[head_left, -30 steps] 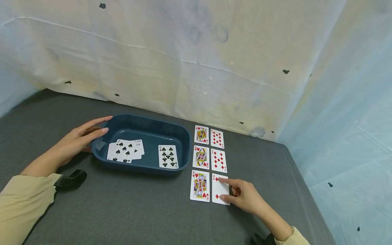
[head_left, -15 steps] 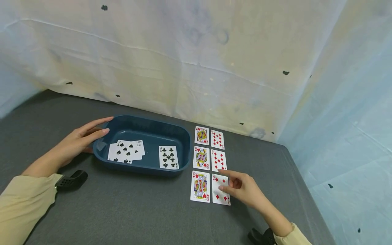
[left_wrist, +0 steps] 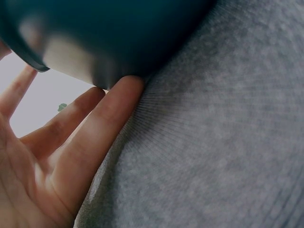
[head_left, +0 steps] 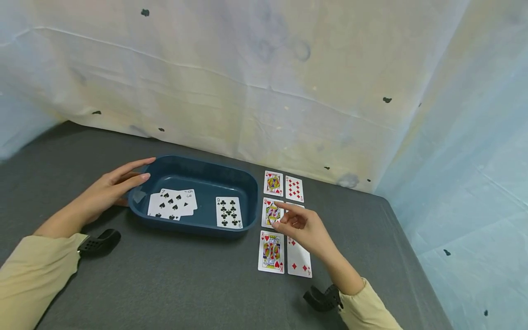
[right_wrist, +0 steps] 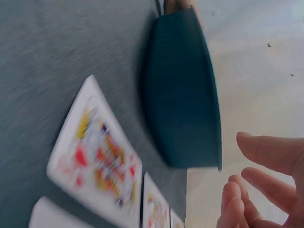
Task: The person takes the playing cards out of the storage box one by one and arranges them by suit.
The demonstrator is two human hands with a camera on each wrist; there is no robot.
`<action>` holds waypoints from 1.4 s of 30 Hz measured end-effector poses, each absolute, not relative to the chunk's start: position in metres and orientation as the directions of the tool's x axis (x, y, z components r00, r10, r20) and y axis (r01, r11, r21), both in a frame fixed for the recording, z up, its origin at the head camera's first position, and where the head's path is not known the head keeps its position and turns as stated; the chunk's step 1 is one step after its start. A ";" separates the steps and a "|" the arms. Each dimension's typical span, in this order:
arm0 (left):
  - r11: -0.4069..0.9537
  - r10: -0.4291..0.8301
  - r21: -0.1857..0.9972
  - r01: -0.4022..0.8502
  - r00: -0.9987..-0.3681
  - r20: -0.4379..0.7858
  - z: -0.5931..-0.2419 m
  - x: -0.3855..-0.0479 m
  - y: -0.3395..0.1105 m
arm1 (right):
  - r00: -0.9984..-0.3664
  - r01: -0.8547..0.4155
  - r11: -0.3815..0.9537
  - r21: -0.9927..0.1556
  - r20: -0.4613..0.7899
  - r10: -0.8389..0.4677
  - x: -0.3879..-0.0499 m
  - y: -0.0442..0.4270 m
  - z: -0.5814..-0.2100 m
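My left hand [head_left: 109, 189] rests with straight fingers against the left end of a dark blue plastic tub [head_left: 194, 229]. In the left wrist view, its fingers [left_wrist: 90, 137] touch the tub's outer wall. Inside the tub lie overlapping spade playing cards [head_left: 171, 204] and a nine of clubs [head_left: 229, 212]. My right hand [head_left: 303, 229] hovers empty over the cards on the right, thumb and index finger apart. Below its fingertips is the queen of hearts [head_left: 268, 214]. The hand hides most of the nine of diamonds and part of the four of diamonds [head_left: 299, 263].
Right of the tub, the jack of hearts [head_left: 273, 183], king of hearts [head_left: 271, 252] and another diamond card [head_left: 294, 189] complete two columns on the grey table [head_left: 185, 284]. A pale cloth [head_left: 247, 91] hangs behind the table, and bluish cloth [head_left: 466, 206] hangs at the right.
My right hand has moved from the four of diamonds up and left, past the nine of diamonds to above the queen of hearts. My left hand stays at the tub.
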State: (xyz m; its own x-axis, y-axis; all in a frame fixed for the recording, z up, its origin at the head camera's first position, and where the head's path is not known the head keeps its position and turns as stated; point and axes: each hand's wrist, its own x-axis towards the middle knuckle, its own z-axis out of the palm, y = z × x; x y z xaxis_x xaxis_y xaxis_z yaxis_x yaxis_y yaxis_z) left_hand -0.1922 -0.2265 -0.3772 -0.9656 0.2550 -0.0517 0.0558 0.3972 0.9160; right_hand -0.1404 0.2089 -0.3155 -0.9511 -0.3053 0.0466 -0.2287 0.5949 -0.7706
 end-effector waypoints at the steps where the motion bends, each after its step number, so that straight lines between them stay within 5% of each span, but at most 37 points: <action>1: 0.396 0.254 0.917 0.055 -0.966 -0.052 -0.377 -0.192 -0.227 | -0.951 -0.225 0.580 -0.783 0.048 -0.304 -0.143 0.205 -0.315; 17: 0.383 0.232 0.923 0.028 -0.971 -0.066 -0.377 -0.191 -0.224 | -0.938 -0.176 0.351 -0.920 0.048 -0.344 -0.183 0.121 -0.306; 42: 0.372 0.255 0.928 0.031 -0.964 -0.070 -0.377 -0.193 -0.213 | -0.944 -0.083 0.568 -0.819 -0.117 -0.308 -0.208 0.034 -0.320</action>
